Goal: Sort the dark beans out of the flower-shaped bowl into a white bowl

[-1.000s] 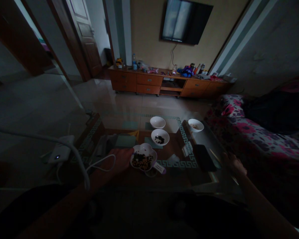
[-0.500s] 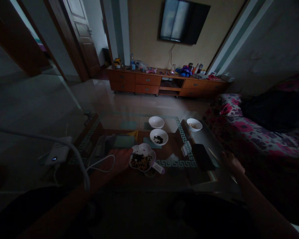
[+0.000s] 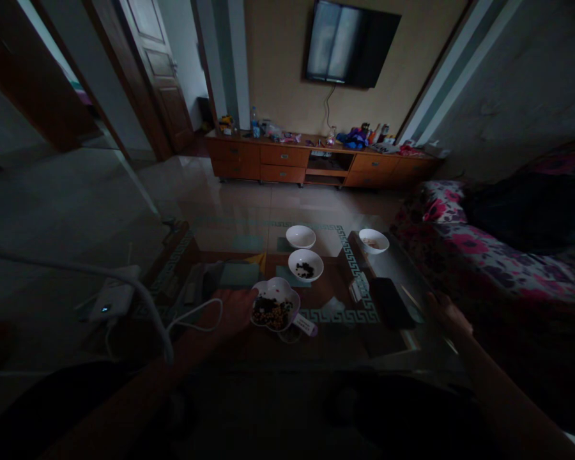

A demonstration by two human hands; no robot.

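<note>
Nearest you, your left hand (image 3: 234,308) rests on the glass table (image 3: 345,345), its fingers curled against the left rim of the flower-shaped dish (image 3: 275,309) of mixed dark and yellow bits; whether it truly grips the rim is too dim to tell. Your right hand (image 3: 448,314) lies well apart at the table's right edge, beside a thin stick (image 3: 412,298); you cannot tell whether it is open or closed on anything. A small labelled tag (image 3: 305,324) lies just beside the dish, its writing too small to read. Judging by this, you are steadying the dish, and picking anything out would call for the free hand to come across. Beyond sit a bowl of dark bits (image 3: 305,264), an empty bowl (image 3: 301,236) and a third bowl (image 3: 374,241); a dark phone (image 3: 391,303) lies right of centre.
</note>
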